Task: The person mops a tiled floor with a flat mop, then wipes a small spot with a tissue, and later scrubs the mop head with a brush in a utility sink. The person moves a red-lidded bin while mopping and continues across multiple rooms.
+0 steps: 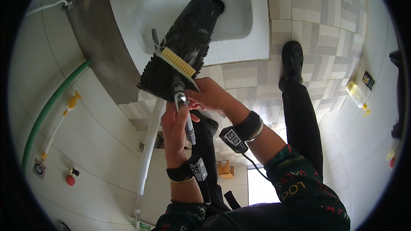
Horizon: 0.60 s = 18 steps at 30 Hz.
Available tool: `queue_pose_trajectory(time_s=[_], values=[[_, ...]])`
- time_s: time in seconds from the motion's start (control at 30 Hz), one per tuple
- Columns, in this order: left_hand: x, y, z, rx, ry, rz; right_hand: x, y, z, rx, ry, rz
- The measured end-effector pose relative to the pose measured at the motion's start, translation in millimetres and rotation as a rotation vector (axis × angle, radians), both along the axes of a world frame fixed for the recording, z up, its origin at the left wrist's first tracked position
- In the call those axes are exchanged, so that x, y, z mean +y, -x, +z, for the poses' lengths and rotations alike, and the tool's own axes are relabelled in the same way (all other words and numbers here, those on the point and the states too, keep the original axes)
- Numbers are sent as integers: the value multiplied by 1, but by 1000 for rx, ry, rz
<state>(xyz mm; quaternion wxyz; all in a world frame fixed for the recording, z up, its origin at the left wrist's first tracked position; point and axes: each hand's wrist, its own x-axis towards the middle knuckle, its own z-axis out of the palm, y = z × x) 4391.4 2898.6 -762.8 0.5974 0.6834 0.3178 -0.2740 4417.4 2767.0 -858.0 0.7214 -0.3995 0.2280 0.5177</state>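
Note:
My left hand [173, 126] grips the grey and chrome neck [179, 94] of a flat mop, its thumb along the metal part. The mop's dark shaggy head [189, 41] hangs tilted above a white ceramic squat toilet [257, 49]. My right hand [210, 94] holds a scrub brush with yellow bristles [178, 61], and its fingers are close to the mop neck. The brush lies across the near part of the mop head, bristles facing away from me. Pale fluff clings to the mop pad and to one end of the brush.
A white pole [149, 147] stands at the left near a green hose [53, 101]. A white and yellow hand sprayer [59, 128] is on the left wall. Patterned tiles [244, 75] cover the floor. At the right wall is a bottle with a yellow pump [355, 93].

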Motion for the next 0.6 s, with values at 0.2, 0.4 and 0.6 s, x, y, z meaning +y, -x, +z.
queue_pose_trajectory(time_s=[0.2, 0.4, 0.6], values=[[5, -13, -2, -25, 10, 64, -46, -17, -25, -609, 685, 77], [18, -13, 4, -93, 81, 129, -52, -21, -6, -759, 397, -171], [25, -22, 12, -199, 126, 197, -29, -28, 20, -646, 304, 139]])
